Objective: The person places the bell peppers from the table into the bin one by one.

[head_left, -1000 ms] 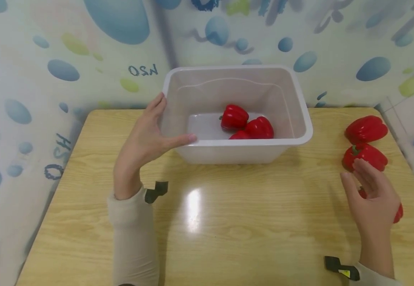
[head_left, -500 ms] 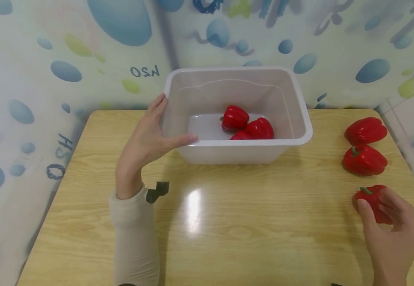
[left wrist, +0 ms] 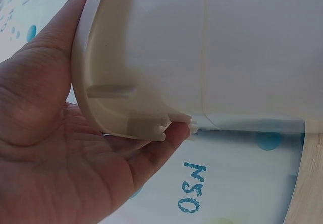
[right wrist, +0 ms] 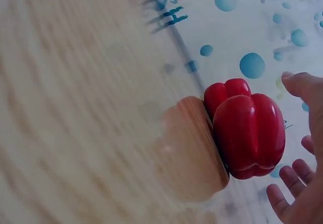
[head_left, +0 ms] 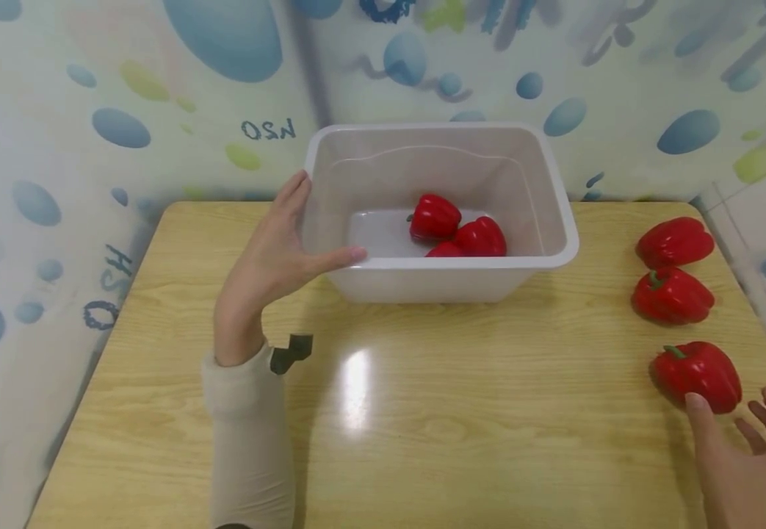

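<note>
My left hand [head_left: 266, 253] holds the left end of a white plastic bin [head_left: 429, 285], the thumb over the front rim. In the left wrist view its fingers [left wrist: 156, 156] curl under the bin's lip. Inside the bin lie a red bell pepper [head_left: 435, 217], a second pepper [head_left: 482, 236] and a third pepper [head_left: 445, 250] partly hidden by the front wall. At the right, my right hand [head_left: 749, 448] is spread beside the nearest loose bell pepper [head_left: 700, 376], its thumb close to the pepper's near side. The right wrist view shows a gap between this pepper [right wrist: 250, 133] and the hand.
Beyond the nearest loose pepper lie a middle bell pepper [head_left: 673, 295] and a far bell pepper [head_left: 675, 242], near the right edge of the wooden table [head_left: 462, 411]. A patterned wall [head_left: 178, 95] rises directly behind the bin.
My right hand has moved down and right in the head view, from above the nearest loose pepper to its near side, uncovering it. The left hand and the bin stay in place.
</note>
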`<state>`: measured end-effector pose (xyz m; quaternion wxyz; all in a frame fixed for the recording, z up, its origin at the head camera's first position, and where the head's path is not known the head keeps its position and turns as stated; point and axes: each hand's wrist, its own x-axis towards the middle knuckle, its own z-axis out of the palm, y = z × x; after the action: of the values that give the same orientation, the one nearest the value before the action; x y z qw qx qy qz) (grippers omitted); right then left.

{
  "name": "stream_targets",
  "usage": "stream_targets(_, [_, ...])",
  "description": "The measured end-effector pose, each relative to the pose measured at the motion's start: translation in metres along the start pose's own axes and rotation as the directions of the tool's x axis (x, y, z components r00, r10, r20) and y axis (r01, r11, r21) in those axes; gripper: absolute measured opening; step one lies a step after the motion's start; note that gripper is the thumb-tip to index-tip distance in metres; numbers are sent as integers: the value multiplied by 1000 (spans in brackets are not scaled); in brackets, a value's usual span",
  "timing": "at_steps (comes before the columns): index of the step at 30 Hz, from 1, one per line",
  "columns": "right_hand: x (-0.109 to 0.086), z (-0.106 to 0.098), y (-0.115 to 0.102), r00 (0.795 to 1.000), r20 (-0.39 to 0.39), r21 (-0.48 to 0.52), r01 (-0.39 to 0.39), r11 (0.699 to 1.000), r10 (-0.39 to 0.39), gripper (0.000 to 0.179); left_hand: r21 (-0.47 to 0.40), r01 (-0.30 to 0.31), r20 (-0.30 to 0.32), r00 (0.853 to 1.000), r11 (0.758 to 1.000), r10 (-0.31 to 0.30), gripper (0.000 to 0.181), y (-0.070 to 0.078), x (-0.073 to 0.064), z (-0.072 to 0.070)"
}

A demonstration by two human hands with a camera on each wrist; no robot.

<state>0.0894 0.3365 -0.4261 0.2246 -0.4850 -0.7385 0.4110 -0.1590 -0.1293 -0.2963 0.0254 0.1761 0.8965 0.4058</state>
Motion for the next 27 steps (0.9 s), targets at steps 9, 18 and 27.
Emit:
stream_targets(9, [9,6,8,997,67,-18,-24,1000,25,85,-7,-4,-2,1000,1000,4,112,0,0,0])
stream_targets(18, [18,22,-2,981,147,-47,-123,991,128,96,22,19,5,1000,1000,-19,115,1,0,-1])
stream_targets(27, [26,32,-1,993,118,-56,8,998,-2,90,30,28,8,1000,999,-29,115,0,0,-1])
